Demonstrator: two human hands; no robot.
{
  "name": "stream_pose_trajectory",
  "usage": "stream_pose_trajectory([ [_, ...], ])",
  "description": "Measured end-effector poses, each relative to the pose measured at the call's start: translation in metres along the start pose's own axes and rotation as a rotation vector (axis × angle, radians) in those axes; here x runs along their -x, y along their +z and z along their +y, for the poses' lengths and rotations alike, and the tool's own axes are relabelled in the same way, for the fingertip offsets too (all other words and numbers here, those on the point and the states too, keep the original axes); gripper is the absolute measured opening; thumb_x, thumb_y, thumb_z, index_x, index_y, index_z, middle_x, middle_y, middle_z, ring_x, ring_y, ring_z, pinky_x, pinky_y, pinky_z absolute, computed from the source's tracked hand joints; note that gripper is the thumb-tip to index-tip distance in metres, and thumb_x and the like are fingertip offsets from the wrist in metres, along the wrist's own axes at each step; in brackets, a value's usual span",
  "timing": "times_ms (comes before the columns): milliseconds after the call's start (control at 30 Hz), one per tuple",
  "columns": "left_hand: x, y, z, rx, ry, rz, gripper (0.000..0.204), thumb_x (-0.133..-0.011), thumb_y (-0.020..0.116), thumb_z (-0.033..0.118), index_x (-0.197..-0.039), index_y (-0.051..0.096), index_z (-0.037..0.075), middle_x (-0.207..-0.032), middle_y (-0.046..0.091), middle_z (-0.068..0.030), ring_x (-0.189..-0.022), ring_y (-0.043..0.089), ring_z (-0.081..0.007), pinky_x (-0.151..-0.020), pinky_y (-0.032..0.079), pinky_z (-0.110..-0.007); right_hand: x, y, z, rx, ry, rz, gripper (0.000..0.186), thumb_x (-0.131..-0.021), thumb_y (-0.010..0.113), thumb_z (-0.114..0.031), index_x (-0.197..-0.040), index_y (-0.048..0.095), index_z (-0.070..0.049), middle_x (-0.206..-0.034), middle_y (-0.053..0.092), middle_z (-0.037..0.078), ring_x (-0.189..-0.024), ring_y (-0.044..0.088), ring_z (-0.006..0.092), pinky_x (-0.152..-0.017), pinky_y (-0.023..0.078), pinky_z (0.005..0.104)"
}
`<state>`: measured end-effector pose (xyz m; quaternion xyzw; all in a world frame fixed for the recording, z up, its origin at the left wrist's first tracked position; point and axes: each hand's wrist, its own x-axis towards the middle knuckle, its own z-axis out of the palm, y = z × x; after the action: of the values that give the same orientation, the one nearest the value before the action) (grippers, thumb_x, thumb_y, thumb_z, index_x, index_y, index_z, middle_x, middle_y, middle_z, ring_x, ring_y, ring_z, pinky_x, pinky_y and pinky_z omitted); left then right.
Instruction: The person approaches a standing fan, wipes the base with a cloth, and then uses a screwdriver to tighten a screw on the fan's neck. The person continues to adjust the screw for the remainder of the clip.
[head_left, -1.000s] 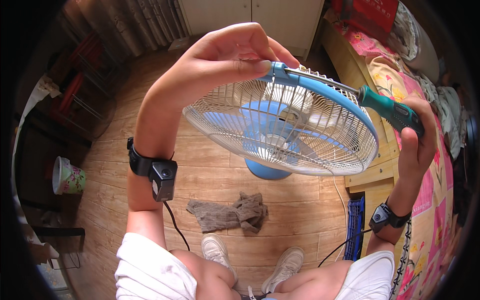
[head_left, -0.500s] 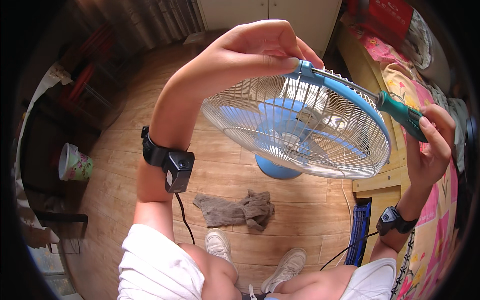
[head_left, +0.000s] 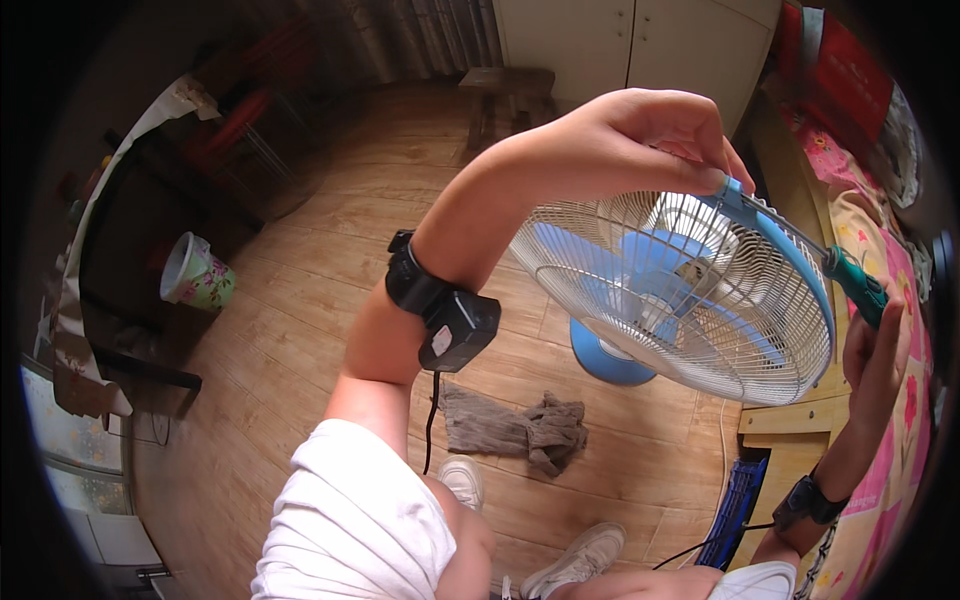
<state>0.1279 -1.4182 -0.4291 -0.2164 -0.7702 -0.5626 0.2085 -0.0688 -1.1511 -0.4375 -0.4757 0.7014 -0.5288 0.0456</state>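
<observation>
A home bedroom — floral bedding [head_left: 895, 450] (partly pink), curtains [head_left: 410, 40], wood-look floor [head_left: 320, 340].

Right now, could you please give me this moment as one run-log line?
left hand: grips fan rim | right hand: holds screwdriver | cloth: on floor

Floor [head_left: 290, 400] carries fan [head_left: 655, 308], gray-brown cloth [head_left: 512, 428]
</observation>
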Motion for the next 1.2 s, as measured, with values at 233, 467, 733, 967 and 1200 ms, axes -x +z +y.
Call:
stream_pose_trajectory([
  [233,0.002,0.001,0.001,0.048,-0.02,0.031,0.005,-0.086,0.056,0.006,-0.087,0.055,0.001,-0.101,0.063,-0.0181,-0.094,0.061,-0.0202,-0.081,0.047,-0.032,0.005,-0.006,0.0,0.074,-0.034,0.012,0.048,-0.092,0.037,-0.05,-0.098,0.05,-0.004,-0.048,0.03,-0.008,-0.039,0.022,-0.0011,-0.038,0.011,0.0175],
  [467,0.003,0.001,0.001,0.105,-0.044,0.055,0.009,-0.082,0.061,0.006,-0.087,0.057,-0.001,-0.099,0.065,-0.013,-0.09,0.06,-0.0134,-0.08,0.047,-0.026,0.003,-0.006,0.009,-0.035,-0.194,-0.014,0.041,-0.091,0.049,-0.038,-0.111,0.047,-0.002,-0.062,0.038,-0.005,-0.044,0.026,-0.0006,-0.041,0.015,0.0166],
  [733,0.004,-0.002,0.001,-0.001,-0.012,0.023,0.008,-0.085,0.057,0.008,-0.09,0.057,0.002,-0.103,0.062,-0.0175,-0.096,0.06,-0.021,-0.083,0.047,-0.032,0.001,-0.011,0.01,0.215,-0.529,0.045,0.038,-0.088,0.056,-0.023,-0.117,0.046,-0.001,-0.097,0.049,0.006,-0.072,0.046,0.0079,-0.062,0.038,0.0185],
  [967,0.002,-0.002,0.003,0.016,-0.039,0.001,0.013,-0.085,0.056,0.008,-0.096,0.058,0.001,-0.105,0.061,-0.0179,-0.098,0.059,-0.0217,-0.085,0.047,-0.034,0.0,-0.008,0.006,0.383,-0.847,0.166,0.05,-0.076,0.07,-0.009,-0.117,0.044,0.0,-0.106,0.055,0.017,-0.096,0.056,0.0269,-0.082,0.046,0.034],
  [1200,0.003,-0.001,0.006,-0.019,-0.063,-0.002,0.015,-0.086,0.055,0.011,-0.096,0.055,0.0,-0.11,0.058,-0.0189,-0.103,0.057,-0.0228,-0.088,0.045,-0.034,-0.005,-0.003,-0.023,0.681,-1.118,0.117,0.051,-0.071,0.074,-0.013,-0.112,0.047,0.002,-0.087,0.058,0.016,-0.072,0.057,0.0255,-0.063,0.048,0.0324],
])
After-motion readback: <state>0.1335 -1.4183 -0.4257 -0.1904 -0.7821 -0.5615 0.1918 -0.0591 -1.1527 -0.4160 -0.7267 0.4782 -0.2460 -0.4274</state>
